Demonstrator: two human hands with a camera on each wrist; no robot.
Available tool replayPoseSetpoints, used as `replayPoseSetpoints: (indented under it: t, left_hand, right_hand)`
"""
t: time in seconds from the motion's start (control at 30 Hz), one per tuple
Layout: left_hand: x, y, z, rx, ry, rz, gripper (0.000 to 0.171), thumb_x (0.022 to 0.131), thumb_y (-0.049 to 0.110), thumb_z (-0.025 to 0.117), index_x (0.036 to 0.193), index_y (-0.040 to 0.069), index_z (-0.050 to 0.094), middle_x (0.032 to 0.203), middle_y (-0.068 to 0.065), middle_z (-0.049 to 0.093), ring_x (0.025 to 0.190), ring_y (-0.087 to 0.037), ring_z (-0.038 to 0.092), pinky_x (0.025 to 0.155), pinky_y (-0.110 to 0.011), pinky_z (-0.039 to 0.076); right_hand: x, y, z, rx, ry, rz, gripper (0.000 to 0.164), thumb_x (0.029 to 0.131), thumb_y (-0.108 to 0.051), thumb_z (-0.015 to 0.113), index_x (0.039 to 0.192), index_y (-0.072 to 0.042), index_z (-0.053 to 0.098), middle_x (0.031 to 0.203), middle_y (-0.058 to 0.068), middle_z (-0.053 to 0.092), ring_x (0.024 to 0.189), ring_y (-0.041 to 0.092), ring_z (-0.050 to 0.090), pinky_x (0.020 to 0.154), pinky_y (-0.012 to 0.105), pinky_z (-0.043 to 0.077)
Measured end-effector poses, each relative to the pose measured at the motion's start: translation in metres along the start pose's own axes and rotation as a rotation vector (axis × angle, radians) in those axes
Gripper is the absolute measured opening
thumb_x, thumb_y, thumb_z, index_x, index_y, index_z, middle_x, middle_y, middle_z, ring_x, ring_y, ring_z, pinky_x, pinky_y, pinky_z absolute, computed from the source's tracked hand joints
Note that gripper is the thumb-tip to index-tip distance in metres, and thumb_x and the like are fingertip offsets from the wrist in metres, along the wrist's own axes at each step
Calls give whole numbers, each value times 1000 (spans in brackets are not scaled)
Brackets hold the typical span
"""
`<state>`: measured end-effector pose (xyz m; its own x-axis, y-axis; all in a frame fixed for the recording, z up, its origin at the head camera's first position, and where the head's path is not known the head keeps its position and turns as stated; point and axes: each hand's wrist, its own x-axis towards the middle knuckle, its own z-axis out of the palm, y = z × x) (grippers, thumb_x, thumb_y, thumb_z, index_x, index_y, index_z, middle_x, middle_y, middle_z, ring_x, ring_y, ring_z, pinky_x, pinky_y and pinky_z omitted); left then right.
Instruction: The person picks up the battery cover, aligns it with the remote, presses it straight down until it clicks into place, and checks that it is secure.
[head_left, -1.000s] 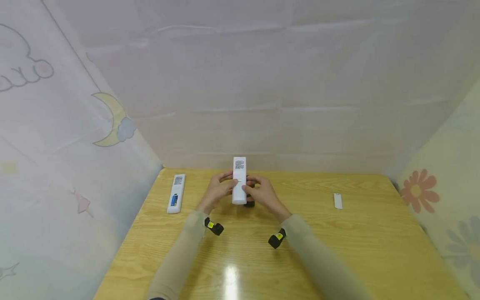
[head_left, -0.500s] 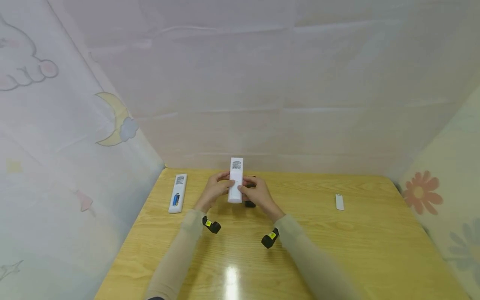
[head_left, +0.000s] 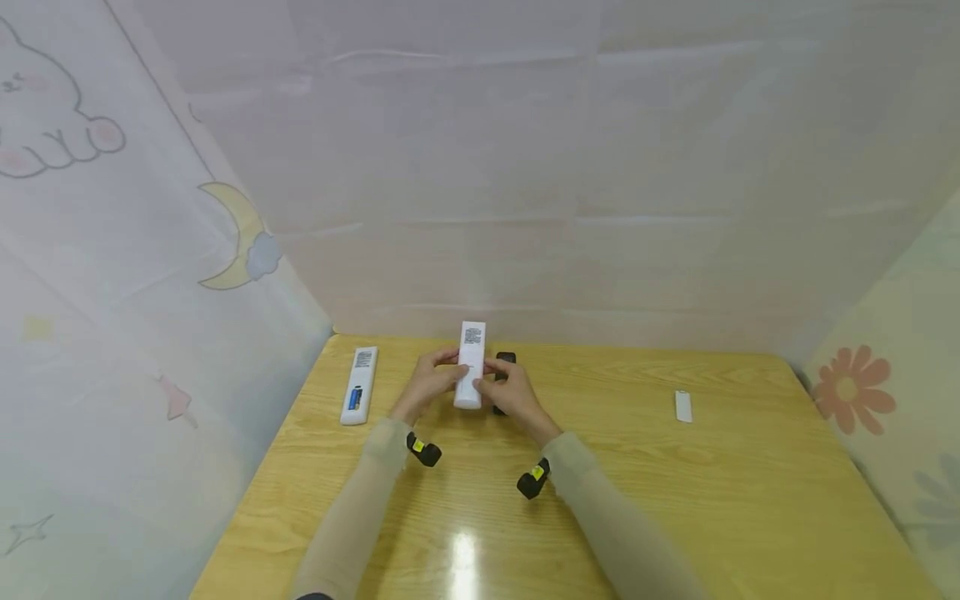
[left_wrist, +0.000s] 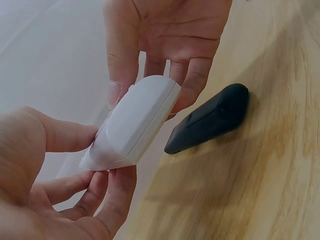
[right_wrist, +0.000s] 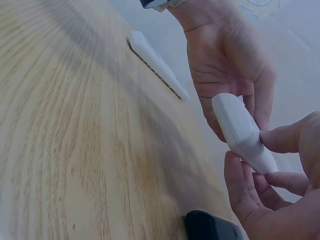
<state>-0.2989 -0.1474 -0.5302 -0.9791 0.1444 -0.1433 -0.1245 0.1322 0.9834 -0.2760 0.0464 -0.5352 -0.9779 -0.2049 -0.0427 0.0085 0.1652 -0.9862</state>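
A white remote control (head_left: 471,350) is held up above the table, its back with a printed label facing me. My left hand (head_left: 429,386) grips it along its left edge, thumb on the back and fingers curled underneath. From the other side my right hand (head_left: 517,396) pinches it, with the thumb low on the back. In the left wrist view the remote's rounded end (left_wrist: 145,110) sits between both hands. A black remote (head_left: 506,358) lies on the table beside the right hand, which partly covers it in the head view.
Toward the left, a second white remote (head_left: 359,386) lies back up with blue batteries showing in its compartment. A small white battery cover (head_left: 683,407) lies at the right of the wooden table (head_left: 600,450). Printed cloth walls (head_left: 465,167) stand around the table's back and sides.
Both hands have shifted slightly left with the white remote, uncovering more of the black one. The head view has swung a little to the left. Both hands keep their hold.
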Motion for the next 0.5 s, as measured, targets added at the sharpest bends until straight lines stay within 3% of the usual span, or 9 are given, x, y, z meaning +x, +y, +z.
replayPoseSetpoints:
  t: [0.5]
  left_hand:
    - [6,-10,2,85,4,-9,57,101,18,74,153,4,55,144,-19,58,115,-29,69,96,-38,63]
  right_hand:
    - [3,7,3,-51,35,44,52,100,-5,72,149,3,57,137,23,64,100,29,74,85,42,67]
